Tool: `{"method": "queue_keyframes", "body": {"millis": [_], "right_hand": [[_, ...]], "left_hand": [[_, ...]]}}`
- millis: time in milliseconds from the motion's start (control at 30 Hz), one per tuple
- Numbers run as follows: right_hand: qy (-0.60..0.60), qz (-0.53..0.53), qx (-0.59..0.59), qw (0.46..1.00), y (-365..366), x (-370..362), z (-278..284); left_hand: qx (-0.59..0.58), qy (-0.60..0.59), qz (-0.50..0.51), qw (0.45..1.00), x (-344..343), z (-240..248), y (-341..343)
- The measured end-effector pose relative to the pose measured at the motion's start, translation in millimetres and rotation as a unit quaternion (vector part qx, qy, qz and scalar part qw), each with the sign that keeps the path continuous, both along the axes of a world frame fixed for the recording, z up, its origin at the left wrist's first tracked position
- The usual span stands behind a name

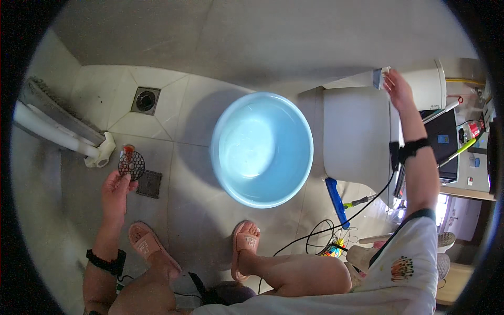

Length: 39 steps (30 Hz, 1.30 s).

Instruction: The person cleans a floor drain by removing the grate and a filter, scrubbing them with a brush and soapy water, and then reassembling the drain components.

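A dark round strainer (137, 161) with honeycomb holes is pinched at its lower edge by my left hand (119, 185). A reddish-orange bit (127, 149) shows at its upper edge; I cannot tell whether it is attached. Just beyond the fingers lies a dark square drain cover (150, 185) on the tiles. Farther off, a square floor drain (145, 101) has a round black opening. My right hand (400, 93) reaches far to the right, fingers apart, beside a small white and blue packet (377, 78) near the toilet tank; contact is unclear.
A large light-blue basin (262, 198) stands mid-floor. Right of it are a closed white toilet (354, 131), a blue-headed squeegee (337, 202) and looped black cable (310, 239). A white pipe (58, 131) runs along the left. My feet wear pink slippers (245, 242).
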State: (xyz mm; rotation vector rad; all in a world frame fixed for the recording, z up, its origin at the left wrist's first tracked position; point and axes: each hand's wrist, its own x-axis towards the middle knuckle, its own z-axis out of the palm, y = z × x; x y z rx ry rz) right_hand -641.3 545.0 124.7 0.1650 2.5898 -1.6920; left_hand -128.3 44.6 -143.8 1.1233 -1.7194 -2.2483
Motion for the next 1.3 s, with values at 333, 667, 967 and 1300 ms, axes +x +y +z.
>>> {"method": "queue_keyframes", "body": {"millis": [333,667,967,1300], "right_hand": [[-0.191,0.059,-0.313,0.929,-120,245,-55],[-0.499,0.319,-0.093,0.800,-316,309,-174],[-0.392,0.392,-0.128,0.822,-456,328,-312],[-0.045,0.381,0.275,0.881,-500,257,-430]], "left_hand": [[-0.012,-0.022,-0.008,1.000,11,16,-12],[-0.330,0.123,-0.044,0.935,-11,-6,-12],[-0.338,0.065,0.016,0.939,14,-6,-32],[-0.242,-0.032,-0.013,0.970,83,-30,-62]]}}
